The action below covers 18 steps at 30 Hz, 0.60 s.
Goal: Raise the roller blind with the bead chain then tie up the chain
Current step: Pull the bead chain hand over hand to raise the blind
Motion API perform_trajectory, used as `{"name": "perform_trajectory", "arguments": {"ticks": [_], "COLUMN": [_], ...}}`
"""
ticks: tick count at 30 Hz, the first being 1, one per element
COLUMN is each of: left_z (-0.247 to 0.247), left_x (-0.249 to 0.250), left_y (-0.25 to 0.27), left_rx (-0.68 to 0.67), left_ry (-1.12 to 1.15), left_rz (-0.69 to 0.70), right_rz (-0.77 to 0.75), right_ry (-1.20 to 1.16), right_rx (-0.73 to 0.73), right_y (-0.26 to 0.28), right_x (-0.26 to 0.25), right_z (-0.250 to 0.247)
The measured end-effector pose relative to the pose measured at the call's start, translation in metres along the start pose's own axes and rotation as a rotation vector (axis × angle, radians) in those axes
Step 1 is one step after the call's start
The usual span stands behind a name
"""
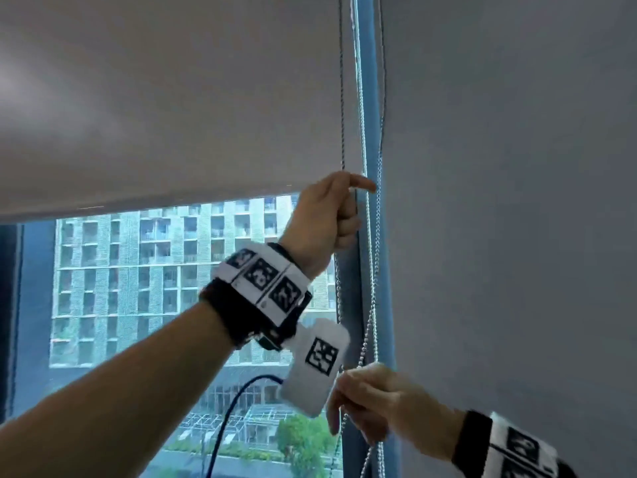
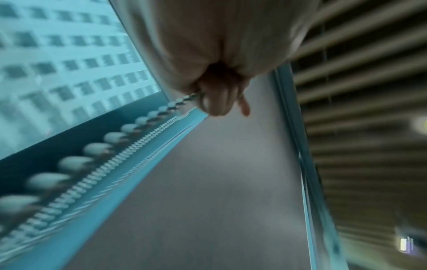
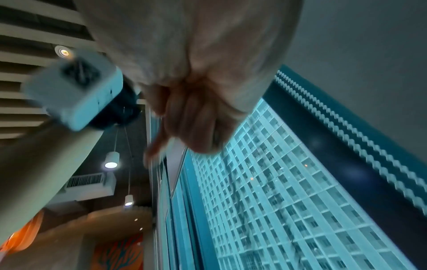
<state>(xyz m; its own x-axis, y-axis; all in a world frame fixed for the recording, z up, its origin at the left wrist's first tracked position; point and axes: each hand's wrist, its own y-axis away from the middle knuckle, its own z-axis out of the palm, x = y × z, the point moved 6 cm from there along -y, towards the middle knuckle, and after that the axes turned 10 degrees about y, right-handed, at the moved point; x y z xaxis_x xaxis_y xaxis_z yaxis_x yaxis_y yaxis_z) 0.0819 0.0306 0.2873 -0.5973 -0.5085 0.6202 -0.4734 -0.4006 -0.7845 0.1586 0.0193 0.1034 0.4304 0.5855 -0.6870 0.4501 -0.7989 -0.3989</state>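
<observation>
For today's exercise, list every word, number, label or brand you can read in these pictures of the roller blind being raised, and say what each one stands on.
No readable words, numbers or brands in any view.
Wristband on the left hand: black-and-white square marker patterns, no letters.
White wrist camera housing: one more such marker, no text.
Band at the right hand: markers only.
Roller blind and bead chain: unprinted.

Through the window glass (image 1: 31, 305) stands a tall apartment block (image 1: 155, 270) with rows of balconies, and green trees (image 1: 303, 439) grow at its foot. A blue window frame (image 1: 368, 98) runs upright. Indoors, the right wrist view shows a slatted ceiling (image 3: 20, 87), two hanging lamps (image 3: 111, 160) and orange wall art (image 3: 120, 254)
</observation>
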Motion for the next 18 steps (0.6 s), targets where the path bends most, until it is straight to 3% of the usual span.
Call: {"name": "perform_trajectory", "arguments": {"ticks": [2, 7, 10, 12, 13, 16, 18], "left_z": [-0.002, -0.021, -0.016, -0.023, -0.03, -0.049, -0.034], "left_x": [-0.019, -0.088, -0.103, -0.09, -0.074, -0.01, 0.032], "left_y": [0.02, 0.086, 0.109, 0.102, 0.09, 0.039, 0.003], "left_rx": [0.033, 0.079, -0.099, -0.243, -0.229, -0.022, 0.021], "left_ry": [-0.056, -0.073, -0.152, -0.341, -0.377, -0.253, -0.092], "left_rz": [-0.018, -0.24, -0.375, -0.409, -0.374, -0.227, -0.14], "right_rz": [-0.055, -0.213, -0.299, -0.319, -0.316, -0.343, -0.333], "right_ry": [-0.105, -0.365, -0.22, -0.027, 0.056, 0.179, 0.197], "right_rx": [-0.051, 0.298, 0.47, 0.517, 0.513, 0.462, 0.384], "right_y": [-0.008, -0.071, -0.09, -0.087, -0.083, -0.063, -0.052], "right_x": [-0.026, -0.139, -0.168, -0.161, -0.156, -0.143, -0.135], "right_z": [-0.025, -0.128, -0.136, -0.126, -0.12, -0.109, -0.099]}}
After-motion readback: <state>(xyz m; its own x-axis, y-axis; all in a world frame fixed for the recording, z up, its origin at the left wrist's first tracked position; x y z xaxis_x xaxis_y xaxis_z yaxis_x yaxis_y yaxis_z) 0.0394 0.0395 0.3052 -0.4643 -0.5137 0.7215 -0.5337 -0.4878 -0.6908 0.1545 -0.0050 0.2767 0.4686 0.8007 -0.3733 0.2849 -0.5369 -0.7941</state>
